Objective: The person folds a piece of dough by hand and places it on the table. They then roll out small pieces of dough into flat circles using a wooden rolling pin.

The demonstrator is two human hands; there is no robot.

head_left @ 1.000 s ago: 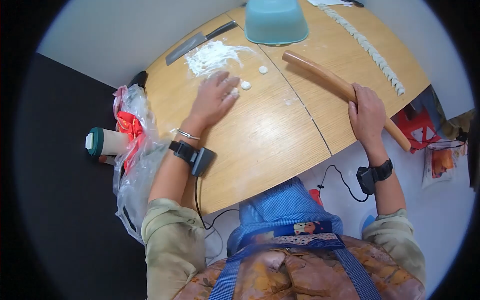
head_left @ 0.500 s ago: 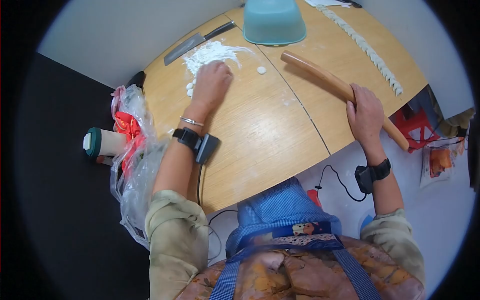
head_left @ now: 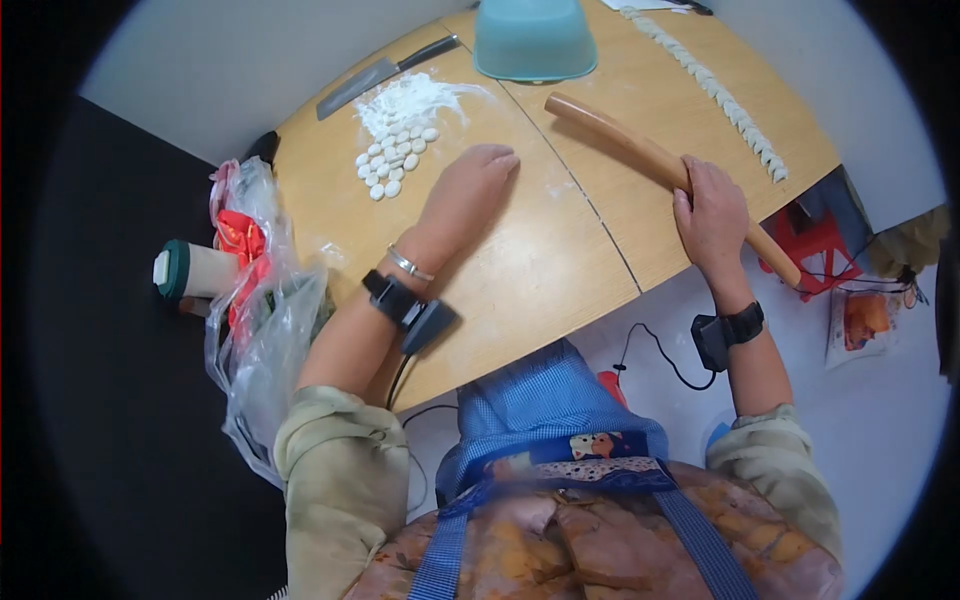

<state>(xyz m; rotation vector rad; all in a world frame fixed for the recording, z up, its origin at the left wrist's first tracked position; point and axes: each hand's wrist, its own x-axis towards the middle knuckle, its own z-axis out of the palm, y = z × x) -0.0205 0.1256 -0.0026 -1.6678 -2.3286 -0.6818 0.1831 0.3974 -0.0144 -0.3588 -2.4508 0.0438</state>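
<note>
My right hand (head_left: 714, 213) is wrapped round a long wooden rolling pin (head_left: 620, 142), which lies slantwise with its near end past the table edge. My left hand (head_left: 470, 195) is low over the table's middle, palm down, its fingers closed together. Whatever is under or between those fingers is hidden. To its left several small white dough pieces (head_left: 393, 158) lie in a cluster. Loose white flour (head_left: 410, 103) is spread just behind them.
A cleaver (head_left: 358, 88) lies at the back left, and an upturned light-blue basin (head_left: 535, 45) stands at the back. A long braided dough-like strip (head_left: 715, 95) runs along the right. Plastic bags (head_left: 265, 330) and a cup (head_left: 200, 272) are beside the table's left edge.
My left hand has moved right, away from the flour, uncovering the dough pieces. The lone dough disc near the seam is now out of sight. My right hand stays on the rolling pin.
</note>
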